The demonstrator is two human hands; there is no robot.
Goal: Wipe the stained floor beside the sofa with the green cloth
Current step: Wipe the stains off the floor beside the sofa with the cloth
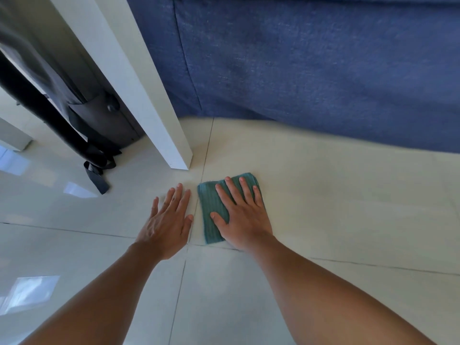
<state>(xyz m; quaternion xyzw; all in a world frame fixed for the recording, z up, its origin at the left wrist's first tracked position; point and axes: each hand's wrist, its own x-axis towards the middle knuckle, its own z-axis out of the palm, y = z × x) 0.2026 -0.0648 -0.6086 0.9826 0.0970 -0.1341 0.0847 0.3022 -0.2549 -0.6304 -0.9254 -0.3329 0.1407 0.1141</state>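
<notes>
A folded green cloth [211,207] lies flat on the pale tiled floor [336,195], just in front of the blue sofa [311,66]. My right hand [242,215] presses down on the cloth with fingers spread, covering its right half. My left hand [168,217] rests flat on the bare tile just left of the cloth, fingers apart, holding nothing. No clear stain shows on the tiles around the cloth.
A white table leg [159,115] stands on the floor just beyond my left hand. Behind it leans a dark bag [99,115] with a black strap [97,178] trailing onto the tiles. Grout lines cross under my hands.
</notes>
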